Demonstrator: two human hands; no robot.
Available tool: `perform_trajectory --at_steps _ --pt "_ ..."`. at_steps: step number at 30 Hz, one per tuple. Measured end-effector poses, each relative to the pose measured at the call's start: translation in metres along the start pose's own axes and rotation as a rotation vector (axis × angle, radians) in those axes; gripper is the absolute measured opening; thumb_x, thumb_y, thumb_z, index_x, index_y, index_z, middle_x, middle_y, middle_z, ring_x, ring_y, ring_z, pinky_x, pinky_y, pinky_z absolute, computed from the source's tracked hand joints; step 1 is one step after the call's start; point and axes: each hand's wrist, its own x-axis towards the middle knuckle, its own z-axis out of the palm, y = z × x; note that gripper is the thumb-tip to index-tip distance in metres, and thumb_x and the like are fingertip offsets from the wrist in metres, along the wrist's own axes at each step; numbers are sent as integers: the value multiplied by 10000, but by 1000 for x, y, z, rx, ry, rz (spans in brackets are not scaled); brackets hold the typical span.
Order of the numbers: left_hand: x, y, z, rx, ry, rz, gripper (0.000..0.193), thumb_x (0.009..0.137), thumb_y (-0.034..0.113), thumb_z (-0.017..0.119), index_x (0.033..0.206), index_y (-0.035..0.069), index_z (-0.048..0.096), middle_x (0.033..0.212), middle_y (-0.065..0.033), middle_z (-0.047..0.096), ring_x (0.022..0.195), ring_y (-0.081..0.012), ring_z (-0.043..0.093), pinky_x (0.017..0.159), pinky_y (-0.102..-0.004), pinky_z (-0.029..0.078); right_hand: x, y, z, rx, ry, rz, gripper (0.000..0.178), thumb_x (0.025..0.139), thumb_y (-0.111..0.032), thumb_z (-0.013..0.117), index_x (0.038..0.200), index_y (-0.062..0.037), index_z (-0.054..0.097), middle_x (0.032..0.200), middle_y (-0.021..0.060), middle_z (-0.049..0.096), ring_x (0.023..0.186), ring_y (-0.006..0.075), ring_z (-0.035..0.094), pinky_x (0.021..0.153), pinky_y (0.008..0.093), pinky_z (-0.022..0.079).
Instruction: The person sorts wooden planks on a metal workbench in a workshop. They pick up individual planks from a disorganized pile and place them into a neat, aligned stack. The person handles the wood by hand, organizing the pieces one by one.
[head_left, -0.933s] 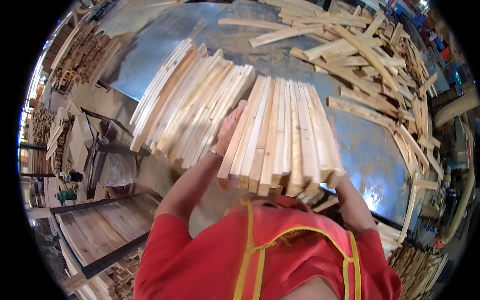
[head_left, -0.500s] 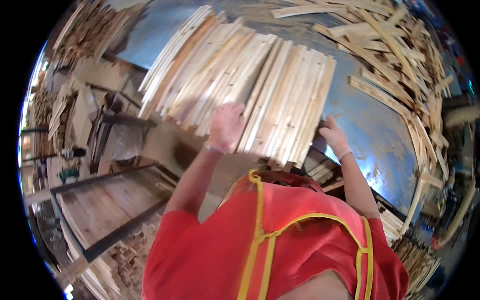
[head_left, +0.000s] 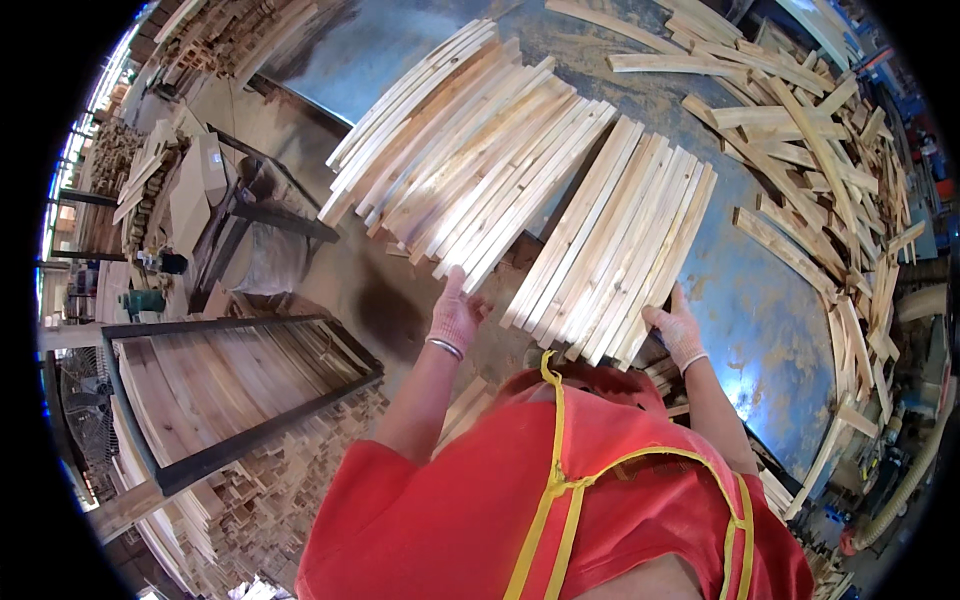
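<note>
Two groups of long, narrow wooden strips lie side by side on the blue metal table, their near ends reaching over its edge. At the near end of the left group is my left hand, its fingertips touching the end of the outermost strip and its thumb held apart. My right hand is against the near right corner of the right group, thumb and fingers spread along the edge strip. A wedge-shaped gap separates the groups. Both hands wear pale gloves.
Loose, crossed wooden offcuts cover the right side of the blue metal table. To my left stands a dark-framed rack of boards, with stacked wood pieces below it. A dark metal stand is behind the rack.
My left hand has moved off the top of the strips toward their near ends and opened. The gap between the two groups is wider. My right hand stays by the right edge.
</note>
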Motion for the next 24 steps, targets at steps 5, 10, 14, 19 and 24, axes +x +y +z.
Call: perform_trajectory --at_steps 5,10,14,19,24 --pt "-22 19 -14 205 30 199 420 957 500 812 1185 161 712 1026 -11 674 870 -212 631 799 -411 536 -4 -25 3 21 -49 31 880 808 -116 820 1591 -28 428 1333 157 697 1197 268 653 1071 384 517" --pt "-122 89 38 469 -83 437 465 1026 532 711 1244 123 747 1100 -40 698 932 -177 631 832 -381 541 17 9 -9 -60 -79 -33 888 812 -140 837 1581 1 417 1363 185 685 1253 292 644 1114 390 503" --pt "-109 182 74 489 -536 25 837 1063 711 509 1522 12 538 1295 -199 712 1054 -301 731 896 -509 632 21 -5 -18 201 -205 155 900 868 -183 841 1617 -14 372 1390 180 665 1239 264 642 1069 375 517" --pt "-82 157 229 1652 -375 179 724 1019 317 662 1636 29 419 1194 -135 707 922 -194 717 783 -356 616 41 -44 -30 153 -178 203 960 928 -285 851 1657 -28 282 1374 162 666 1177 245 646 982 370 543" --pt "-96 158 235 1891 -233 519 677 922 210 739 1538 -3 558 1309 -119 686 1050 -201 711 935 -336 574 91 -55 -41 -91 -197 240 955 926 -416 852 1606 4 330 1182 120 724 844 176 667 680 328 558"
